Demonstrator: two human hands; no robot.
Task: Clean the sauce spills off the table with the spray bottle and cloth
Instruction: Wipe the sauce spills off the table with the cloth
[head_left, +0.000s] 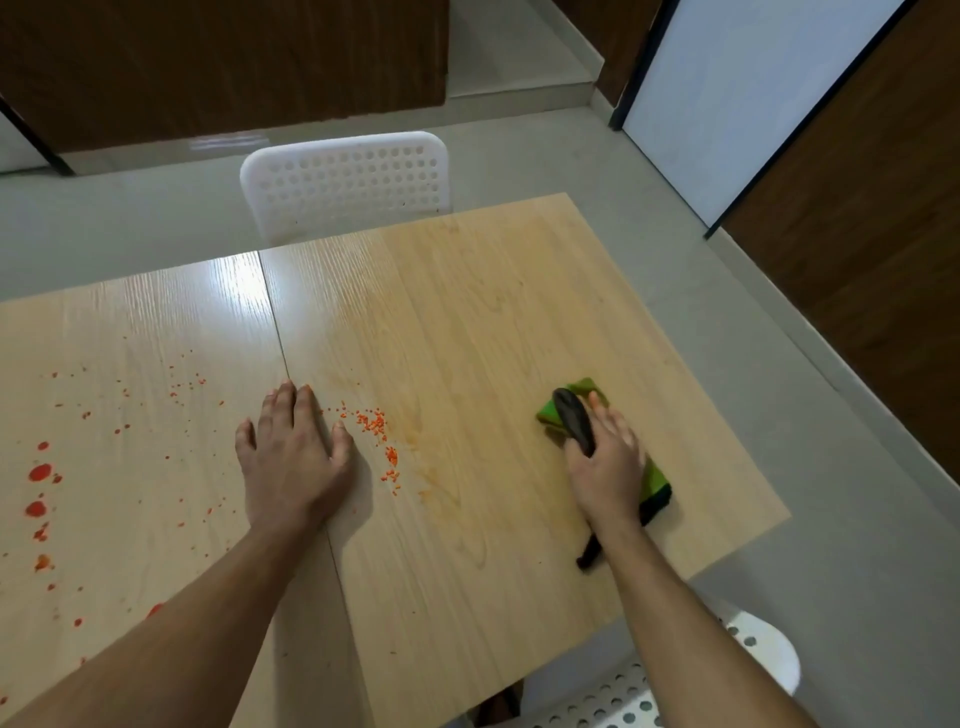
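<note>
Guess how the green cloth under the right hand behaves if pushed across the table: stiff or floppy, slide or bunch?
Probably floppy: the green cloth lies folded and rumpled under the right hand. Likely slides easily, since the table looks glossy. Its free edges may bunch or trail unless the palm presses flat. Probably light.

cloth (652, 475): green with a dark edge, folded, flat on the table's right side
sauce spills (39, 491): red blobs and little orange dots, on the left and in the middle
table (467, 312): light wood, shiny
</note>
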